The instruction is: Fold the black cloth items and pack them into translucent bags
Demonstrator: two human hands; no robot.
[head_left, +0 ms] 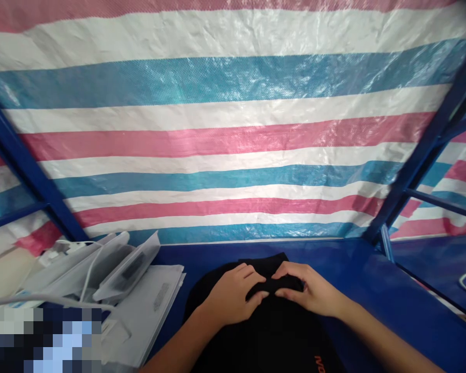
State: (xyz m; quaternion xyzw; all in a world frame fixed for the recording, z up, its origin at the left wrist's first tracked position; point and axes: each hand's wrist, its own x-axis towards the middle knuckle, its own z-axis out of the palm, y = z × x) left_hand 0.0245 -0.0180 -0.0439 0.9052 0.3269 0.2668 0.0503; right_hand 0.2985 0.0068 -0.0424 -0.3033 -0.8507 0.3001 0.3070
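A black cloth item (pixel 262 331) with a bit of orange lettering lies on the blue surface in front of me. Its exact kind I cannot make out. My left hand (pixel 236 292) pinches a thick fold near its far end, thumb below and fingers above. Close by on the right, my right hand (pixel 306 290) grips the same fold in the same way, the two sets of fingertips a small gap apart. A flap of the black cloth sticks up just beyond the fingers.
To the left are white packets and clear sleeves (pixel 155 311) with a white cable (pixel 89 269) across them. Blue metal posts (pixel 415 171) rise on both sides. A striped plastic sheet (pixel 233 140) hangs behind the blue surface (pixel 357 274). The lower left corner is pixelated.
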